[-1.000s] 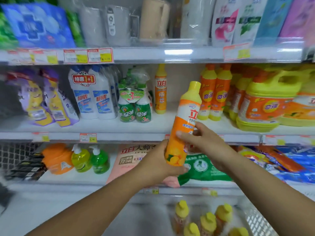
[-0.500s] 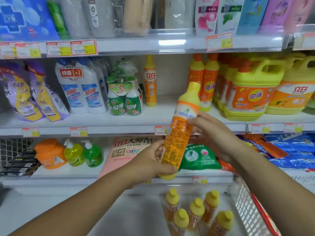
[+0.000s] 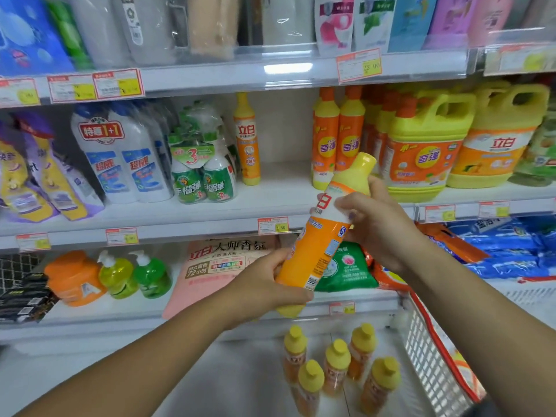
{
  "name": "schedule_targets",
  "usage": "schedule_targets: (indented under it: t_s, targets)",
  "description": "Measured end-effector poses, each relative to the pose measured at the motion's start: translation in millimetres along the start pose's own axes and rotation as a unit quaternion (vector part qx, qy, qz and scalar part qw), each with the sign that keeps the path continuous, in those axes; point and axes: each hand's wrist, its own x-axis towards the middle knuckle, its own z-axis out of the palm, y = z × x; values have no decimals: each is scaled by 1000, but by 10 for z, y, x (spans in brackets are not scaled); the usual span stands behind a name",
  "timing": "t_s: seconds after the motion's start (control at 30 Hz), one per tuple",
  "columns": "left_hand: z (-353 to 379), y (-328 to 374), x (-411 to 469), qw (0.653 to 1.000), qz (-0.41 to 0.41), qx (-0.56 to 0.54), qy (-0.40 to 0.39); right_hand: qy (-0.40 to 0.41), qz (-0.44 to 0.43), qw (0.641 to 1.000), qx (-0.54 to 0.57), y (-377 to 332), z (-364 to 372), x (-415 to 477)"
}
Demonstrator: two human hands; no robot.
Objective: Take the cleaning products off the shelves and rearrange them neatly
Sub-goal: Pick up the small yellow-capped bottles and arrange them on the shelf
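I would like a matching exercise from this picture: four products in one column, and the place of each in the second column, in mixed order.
1. tilted orange bottle
2. green pump bottle
3. two yellow jugs
4. five yellow-capped bottles

a. white surface below the shelves
b. middle shelf, right
c. held by left hand and right hand
d. lower shelf, left

Pairs: 1-c, 2-d, 3-b, 4-a
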Motion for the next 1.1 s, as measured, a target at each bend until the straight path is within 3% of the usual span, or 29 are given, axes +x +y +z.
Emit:
schedule_targets:
  t_s: [0.17,0.43,0.57,0.73,0.97,1.1]
  targets:
    - [125,-65,18,989,43,110,90,-15,1,995,-100,-44,17,-63]
    - [18,31,4,999,-20,-25,-33,37,15,998,-49,26,7,-33]
    - [54,15,-20,1000,4,-22,-2,-3,31,999,-23,13,26,-39]
    - [121,-34,-38,1000,4,-2,-4,-10,29,987,-158,2,98,-99]
    - [92,-1,-25,997,-42,-60,-8,10,15,992,-122,31,145,-93]
    - [34,40,-4,998,-27,-61,21,-7,11,991,-130,75,184,-139]
